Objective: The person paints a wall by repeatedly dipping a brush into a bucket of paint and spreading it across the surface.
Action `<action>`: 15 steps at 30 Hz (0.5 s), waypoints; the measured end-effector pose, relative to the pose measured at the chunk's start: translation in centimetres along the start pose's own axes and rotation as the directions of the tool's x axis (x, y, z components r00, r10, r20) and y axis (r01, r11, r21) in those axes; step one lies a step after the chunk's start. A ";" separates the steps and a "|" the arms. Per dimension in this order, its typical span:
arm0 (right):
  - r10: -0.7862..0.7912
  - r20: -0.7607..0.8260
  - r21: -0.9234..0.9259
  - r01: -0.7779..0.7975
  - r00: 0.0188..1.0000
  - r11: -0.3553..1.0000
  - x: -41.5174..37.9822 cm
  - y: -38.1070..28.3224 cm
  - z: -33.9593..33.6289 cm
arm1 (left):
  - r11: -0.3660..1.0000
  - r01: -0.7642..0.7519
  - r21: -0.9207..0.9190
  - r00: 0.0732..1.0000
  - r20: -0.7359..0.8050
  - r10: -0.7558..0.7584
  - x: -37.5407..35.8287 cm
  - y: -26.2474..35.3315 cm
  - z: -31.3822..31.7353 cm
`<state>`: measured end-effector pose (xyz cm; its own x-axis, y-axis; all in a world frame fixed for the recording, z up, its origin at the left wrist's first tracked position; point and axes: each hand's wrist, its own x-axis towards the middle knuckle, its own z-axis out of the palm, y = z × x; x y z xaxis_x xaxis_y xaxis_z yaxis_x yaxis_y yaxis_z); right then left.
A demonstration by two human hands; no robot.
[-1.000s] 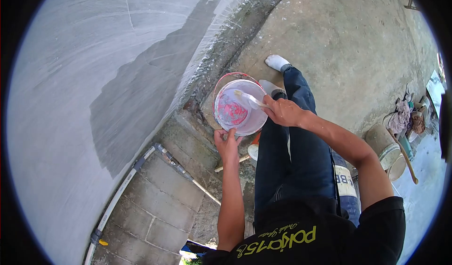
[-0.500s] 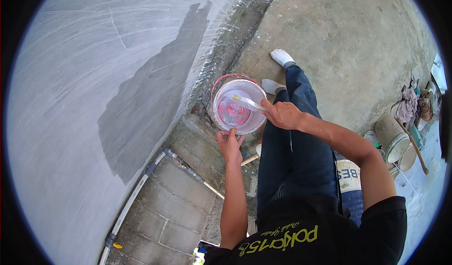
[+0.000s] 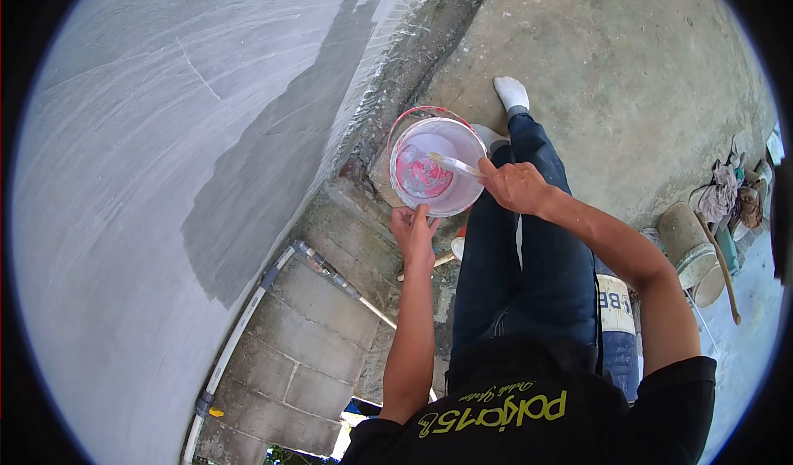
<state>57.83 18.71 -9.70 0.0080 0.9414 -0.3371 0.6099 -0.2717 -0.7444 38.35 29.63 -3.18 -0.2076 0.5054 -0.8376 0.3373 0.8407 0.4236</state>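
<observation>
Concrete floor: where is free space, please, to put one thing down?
Widest bare patch: the concrete floor between the white-socked feet and the cloths. Crowded: beside the cloths, where containers cluster, and around the white bucket, where the left hand and right hand are.

Black short-sleeved T-shirt (image 3: 615, 415) with large yellow-green lettering (image 3: 496, 414), "pokja15", and smaller script (image 3: 496, 393) alongside; dark blue jeans (image 3: 533, 275), paler where the cuff (image 3: 517, 111) turns up; plain white socks (image 3: 511, 92).
</observation>
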 end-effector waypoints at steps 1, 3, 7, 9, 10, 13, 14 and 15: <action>0.004 -0.005 0.014 -0.004 1.000 1.000 0.3 0.3 -0.7 | 1.000 0.001 -0.010 1.000 -0.003 -0.001 0.0 0.2 0.5; 0.016 0.036 0.004 -0.016 0.999 1.000 0.4 0.8 -1.6 | 1.000 0.017 -0.023 1.000 -0.003 -0.017 0.0 0.4 1.2; 0.063 0.085 0.011 -0.064 0.994 0.998 0.4 1.8 -2.9 | 0.999 0.016 -0.050 1.000 0.025 -0.015 0.2 0.5 2.5; 0.067 0.134 0.022 -0.070 0.989 0.997 0.9 2.3 -3.7 | 0.999 0.012 -0.045 0.999 0.035 -0.011 0.3 0.6 2.9; 0.069 0.163 0.029 -0.075 0.984 0.997 1.0 2.3 -4.0 | 0.999 -0.004 -0.035 1.000 0.022 0.005 0.3 0.5 3.0; 0.106 0.186 0.075 -0.122 0.977 0.990 1.5 2.1 -4.0 | 1.000 -0.025 -0.001 1.000 0.008 0.025 0.4 0.2 3.4; 0.111 0.209 0.060 -0.125 0.972 0.990 1.4 1.9 -3.9 | 1.000 -0.022 0.004 1.000 0.014 0.022 0.6 0.3 3.3; 0.115 0.226 0.043 -0.128 0.967 0.991 1.5 1.8 -3.7 | 1.000 -0.024 0.009 0.999 0.023 0.023 0.7 0.3 3.1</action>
<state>61.88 20.42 -9.39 -0.1012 0.8342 -0.5421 0.5694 -0.3983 -0.7192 41.14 29.69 -4.73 -0.1784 0.5203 -0.8351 0.3503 0.8267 0.4403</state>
